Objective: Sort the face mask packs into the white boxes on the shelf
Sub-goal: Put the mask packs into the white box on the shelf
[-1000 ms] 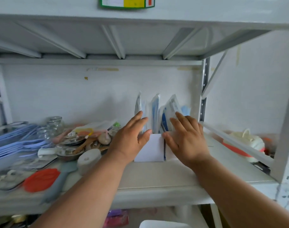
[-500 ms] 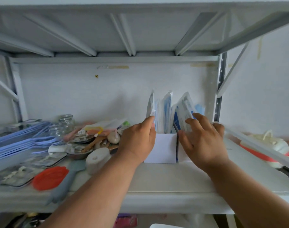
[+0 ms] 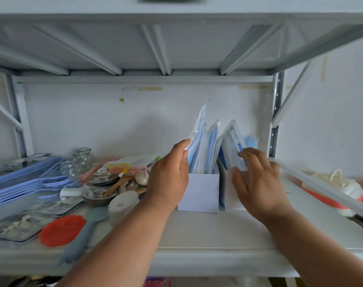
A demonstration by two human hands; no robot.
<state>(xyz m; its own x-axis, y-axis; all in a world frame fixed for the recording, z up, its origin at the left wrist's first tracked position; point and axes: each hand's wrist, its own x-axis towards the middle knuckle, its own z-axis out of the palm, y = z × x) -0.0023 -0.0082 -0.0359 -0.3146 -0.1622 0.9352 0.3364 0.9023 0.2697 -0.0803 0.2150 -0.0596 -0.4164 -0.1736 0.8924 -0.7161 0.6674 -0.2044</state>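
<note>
Two white boxes stand side by side at the back right of the shelf [image 3: 197, 230]. The left white box [image 3: 199, 191] holds several clear packs of blue face masks [image 3: 203, 150], standing upright. The right white box [image 3: 228, 195] holds a printed mask pack [image 3: 231, 146] that leans left, with more blue masks behind it. My left hand [image 3: 168, 179] lies flat against the left box's left side, its fingertips touching the outermost pack. My right hand [image 3: 257, 183] rests with spread fingers on the printed pack, its thumb on the right box's front.
Left of the boxes lies clutter: a white roll [image 3: 122, 204], metal bowls [image 3: 99, 193], glass jars [image 3: 83, 160], an orange lid [image 3: 62, 229], a grey spatula [image 3: 81, 237] and stacked blue items [image 3: 21, 183]. A shelf post [image 3: 276, 121] and a slanted rail [image 3: 325, 191] bound the right side.
My left hand has slid from the left box's front corner up to the side of the packs. My right hand's fingers have climbed higher onto the printed pack.
</note>
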